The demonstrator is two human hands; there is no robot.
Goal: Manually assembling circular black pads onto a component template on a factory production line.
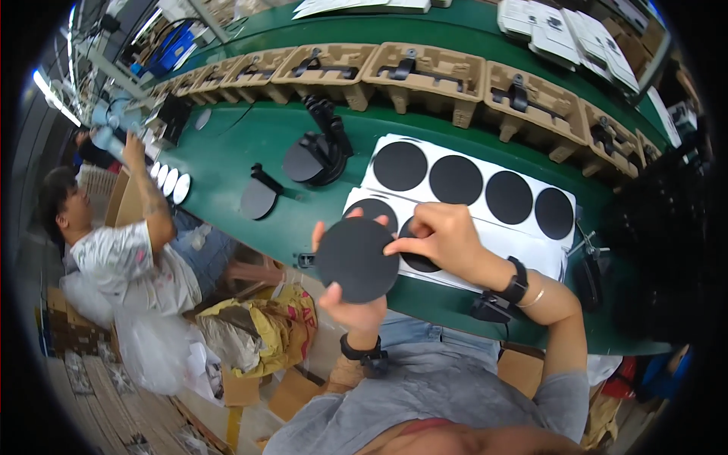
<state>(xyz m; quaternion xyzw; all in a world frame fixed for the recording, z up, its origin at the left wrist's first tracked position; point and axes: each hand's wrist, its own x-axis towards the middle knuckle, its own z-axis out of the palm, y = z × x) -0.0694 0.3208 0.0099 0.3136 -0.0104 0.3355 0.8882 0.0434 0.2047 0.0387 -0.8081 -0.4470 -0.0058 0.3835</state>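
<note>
A flat black disc rests in my left hand, whose fingers and thumb wrap around its rim from below. My right hand is closed, its thumb pressed against the disc's right edge; whether a thin piece is pinched there is too small to tell. Beneath that hand lies a white sheet with black round pads on it, partly covered by my hands. Just behind, another white sheet carries a row of several round black pads.
Brown moulded trays with black parts line the back of the green table. To the left stand a black stand-like assembly and a smaller disc-ended part. A co-worker works at far left. Papers lie on the upper shelf.
</note>
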